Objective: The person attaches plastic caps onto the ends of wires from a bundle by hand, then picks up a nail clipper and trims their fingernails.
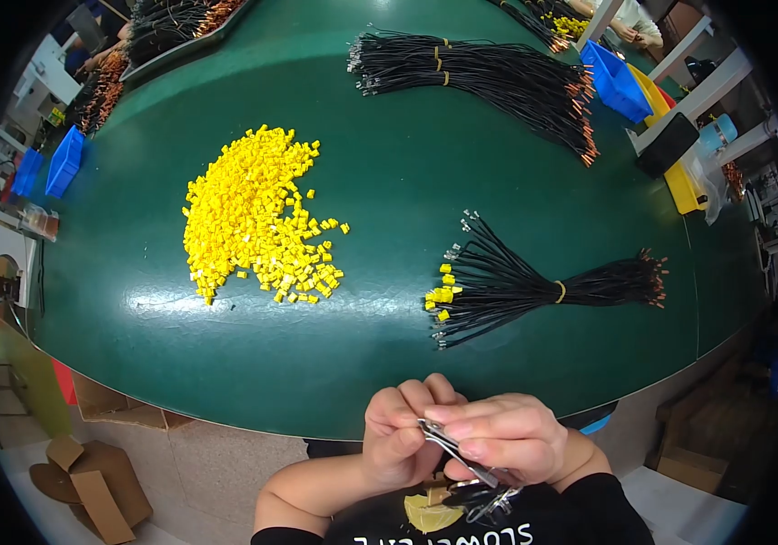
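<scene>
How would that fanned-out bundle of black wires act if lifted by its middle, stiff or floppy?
The bundle would probably lift as one, since a yellowish tie cinches its middle. Its splayed ends look free, so they'd likely sway, though the fairly straight strands hint at some springiness.

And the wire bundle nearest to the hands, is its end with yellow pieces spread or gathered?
Spread: from its band, the wire bundle fans out toward the yellow pieces, with green table showing through gaps.

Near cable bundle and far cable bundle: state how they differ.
The near cable bundle has yellow pieces on some left ends; the far cable bundle shows none. The near one has one visible tie; the far one, several. Both have black cables with copper-coloured right ends.
</scene>
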A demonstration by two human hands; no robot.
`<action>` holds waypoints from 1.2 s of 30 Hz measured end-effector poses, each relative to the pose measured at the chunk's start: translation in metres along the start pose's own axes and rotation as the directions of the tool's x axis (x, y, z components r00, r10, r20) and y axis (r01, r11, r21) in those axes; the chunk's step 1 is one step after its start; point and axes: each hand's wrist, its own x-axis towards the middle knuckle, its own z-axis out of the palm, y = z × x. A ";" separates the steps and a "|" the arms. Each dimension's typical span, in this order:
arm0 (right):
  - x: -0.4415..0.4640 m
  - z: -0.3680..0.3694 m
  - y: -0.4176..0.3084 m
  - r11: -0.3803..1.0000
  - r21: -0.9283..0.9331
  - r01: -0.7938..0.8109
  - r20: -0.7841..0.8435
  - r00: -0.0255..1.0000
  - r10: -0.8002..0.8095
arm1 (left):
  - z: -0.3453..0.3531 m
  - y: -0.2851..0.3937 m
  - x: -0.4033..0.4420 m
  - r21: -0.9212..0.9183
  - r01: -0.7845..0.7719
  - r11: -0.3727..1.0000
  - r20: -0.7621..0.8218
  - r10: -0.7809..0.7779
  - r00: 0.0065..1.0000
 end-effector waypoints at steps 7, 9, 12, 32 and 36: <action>0.002 -0.001 0.001 1.000 0.002 0.007 0.009 1.000 -0.007 | -0.001 0.002 -0.001 0.026 0.003 1.000 0.001 -0.003 1.000; 0.002 0.000 0.000 1.000 -0.013 0.022 0.011 1.000 -0.022 | -0.001 0.002 -0.002 0.022 0.002 1.000 0.000 -0.002 1.000; 0.002 0.000 -0.001 0.998 -0.036 0.054 0.013 0.998 -0.053 | 0.000 0.002 -0.003 0.017 -0.002 1.000 -0.007 0.002 1.000; 0.003 -0.004 -0.006 0.988 -0.141 0.062 0.070 0.996 -0.053 | -0.003 0.003 -0.005 0.094 -0.040 0.995 0.018 0.039 0.999; 0.005 -0.004 -0.005 0.993 -0.110 0.045 0.049 0.998 -0.039 | -0.002 0.004 -0.004 0.156 -0.058 0.986 -0.009 0.060 0.998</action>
